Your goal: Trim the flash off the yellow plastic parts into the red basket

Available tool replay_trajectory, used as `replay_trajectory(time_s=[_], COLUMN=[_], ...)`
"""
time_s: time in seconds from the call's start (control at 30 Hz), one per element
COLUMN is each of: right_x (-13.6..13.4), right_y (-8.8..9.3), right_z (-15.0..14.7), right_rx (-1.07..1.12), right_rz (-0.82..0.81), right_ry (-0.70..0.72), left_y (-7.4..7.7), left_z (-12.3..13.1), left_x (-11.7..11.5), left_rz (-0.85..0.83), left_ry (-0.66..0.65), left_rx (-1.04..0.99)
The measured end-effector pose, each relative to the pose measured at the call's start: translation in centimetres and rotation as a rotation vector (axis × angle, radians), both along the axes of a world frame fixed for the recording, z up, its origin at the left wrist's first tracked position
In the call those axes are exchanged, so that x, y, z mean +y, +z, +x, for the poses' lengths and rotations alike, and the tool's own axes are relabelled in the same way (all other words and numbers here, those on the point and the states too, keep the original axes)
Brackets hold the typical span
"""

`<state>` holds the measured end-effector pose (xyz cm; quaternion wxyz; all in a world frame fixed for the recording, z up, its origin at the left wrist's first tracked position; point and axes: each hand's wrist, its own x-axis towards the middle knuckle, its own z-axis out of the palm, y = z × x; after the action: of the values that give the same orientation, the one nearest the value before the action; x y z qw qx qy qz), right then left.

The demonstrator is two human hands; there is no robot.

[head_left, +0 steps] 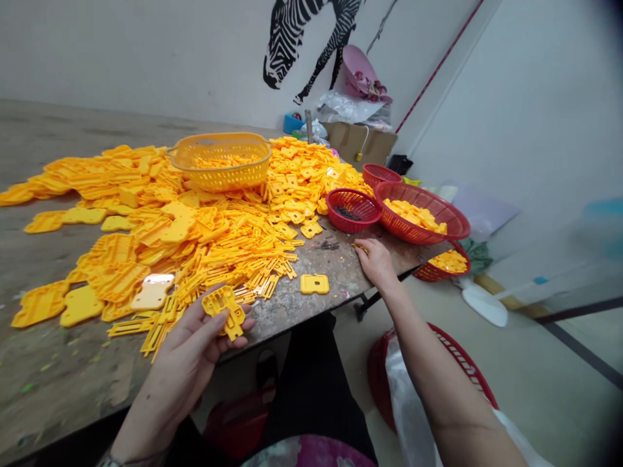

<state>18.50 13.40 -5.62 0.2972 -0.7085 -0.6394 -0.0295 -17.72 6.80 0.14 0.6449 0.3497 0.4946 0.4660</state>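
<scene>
In the head view my left hand (199, 337) grips a yellow plastic part (224, 311) over the table's front edge, its ribbed and holed side facing up. My right hand (377, 259) is at the table's right side, thumb and fingers pinched together; a small yellowish bit shows at the fingertips, too small to name. Just left of it lie several small dark pins (329, 245). Between the hands a yellow square plate (314, 283) with a central hole lies flat. Beyond my left hand spreads a heap of thin slotted yellow strips (238, 240).
A yellow basket (221, 174) sits on the heap of yellow plates (117, 175). Small dark pieces lie in a red basket (354, 224); a larger red basket (455, 224) holds yellow parts. Below the edge stands a red tub (382, 376) with a plastic bag. A cardboard box (360, 143) stands behind.
</scene>
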Motion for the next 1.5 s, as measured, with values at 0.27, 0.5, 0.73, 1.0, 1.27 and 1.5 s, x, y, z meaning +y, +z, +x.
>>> replay_trajectory(time_s=[0.27, 0.5, 0.73, 1.0, 1.27, 1.5], right_x=[-1.9, -2.4, -2.1, -1.9, -1.8, -1.9], right_y=[0.2, -0.1, -0.3, 0.3, 0.4, 0.7], right_z=[-1.3, -1.1, -0.7, -0.6, -0.4, -0.7], right_rx=[0.06, 0.134, 0.166, 0.075, 0.047, 0.104], right_rz=[0.03, 0.065, 0.109, 0.077, 0.07, 0.11], right_ry=[0.156, 0.155, 0.104, 0.125, 0.127, 0.116], left_y=[-0.5, -0.2, -0.3, 0.1, 0.0, -0.3], left_z=[-0.2, -0.1, 0.0, 0.2, 0.0, 0.0], left_x=[0.1, 0.0, 0.0, -0.2, -0.2, -0.1], left_rz=[0.007, 0.008, 0.01, 0.021, 0.022, 0.026], left_ry=[-0.016, -0.014, 0.002, 0.005, -0.019, -0.028], left_rx=[-0.005, -0.008, -0.015, -0.005, -0.01, -0.014])
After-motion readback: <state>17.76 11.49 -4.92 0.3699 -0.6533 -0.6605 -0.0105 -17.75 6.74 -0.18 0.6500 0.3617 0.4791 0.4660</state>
